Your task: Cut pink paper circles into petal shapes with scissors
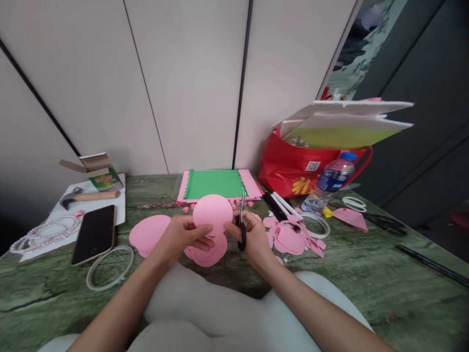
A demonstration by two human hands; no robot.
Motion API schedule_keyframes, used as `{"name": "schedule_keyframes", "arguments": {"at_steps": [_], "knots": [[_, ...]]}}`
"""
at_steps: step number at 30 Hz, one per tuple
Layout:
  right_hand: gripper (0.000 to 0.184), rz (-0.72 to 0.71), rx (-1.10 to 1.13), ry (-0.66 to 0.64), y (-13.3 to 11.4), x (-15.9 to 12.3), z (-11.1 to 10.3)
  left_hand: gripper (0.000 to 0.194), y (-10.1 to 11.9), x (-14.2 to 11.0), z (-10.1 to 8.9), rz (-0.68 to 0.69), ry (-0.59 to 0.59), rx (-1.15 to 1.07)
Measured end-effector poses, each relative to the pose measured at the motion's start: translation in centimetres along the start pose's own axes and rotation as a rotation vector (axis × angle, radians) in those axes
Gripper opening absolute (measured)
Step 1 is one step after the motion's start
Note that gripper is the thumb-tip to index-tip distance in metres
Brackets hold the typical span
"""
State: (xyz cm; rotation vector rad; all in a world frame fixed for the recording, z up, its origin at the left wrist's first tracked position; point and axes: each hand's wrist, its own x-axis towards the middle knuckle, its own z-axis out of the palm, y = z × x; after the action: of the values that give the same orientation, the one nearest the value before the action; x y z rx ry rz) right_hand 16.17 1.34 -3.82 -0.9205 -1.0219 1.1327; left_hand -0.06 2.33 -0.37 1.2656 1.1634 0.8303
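A: Where's the piece?
B: Pink paper (212, 209), raised over the bench (403, 293), between both hands. Take it as dial centre, 12 pointing away from the wearer.
A: Hands?
B: Left hand (179, 237) at 8, thumb and fingers pinched on the paper's lower left. Right hand (256, 239) at 4, closed around the scissors (242, 235), thumb at the paper's lower right edge. Blades point to 12; whether they part, cannot tell.
A: Underneath?
B: Lobed pink paper (208, 256) at 6. Joined to the disc or separate, cannot tell.
A: Weight, feel?
B: Judgement: next to nothing in weight. The round part stands flat without drooping, so likely a firm sheet, soft enough to crease. Probably not slippery; edges could tear if tugged.
A: Best hold?
B: Light pinch near the rim, thumb above, fingers supporting below. A hard squeeze mid-disc would probably leave a dent. Keep fingertips clear of the blades.
A: Neighbours?
B: Pink ovals (148, 232) near 8, beyond the left hand; pink cuttings (291, 238) near 4; green sheet (216, 183) at 12.
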Motion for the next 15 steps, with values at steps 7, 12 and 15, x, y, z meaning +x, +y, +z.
{"name": "schedule_keyframes", "arguments": {"at_steps": [7,12,15], "knots": [[0.027,0.082,-0.012,-0.242,-0.4,-0.9,0.2,0.023,0.4,-0.1,0.0,0.194,0.347,-0.191],[0.031,0.17,-0.056,-0.469,-1.0,-1.9,0.8,0.021,0.6,-0.5,0.5,0.227,0.348,-0.323],[0.033,0.151,-0.078,-0.533,-1.2,-2.0,1.0,0.021,0.5,-0.9,1.2,0.207,0.288,-0.316]]}}
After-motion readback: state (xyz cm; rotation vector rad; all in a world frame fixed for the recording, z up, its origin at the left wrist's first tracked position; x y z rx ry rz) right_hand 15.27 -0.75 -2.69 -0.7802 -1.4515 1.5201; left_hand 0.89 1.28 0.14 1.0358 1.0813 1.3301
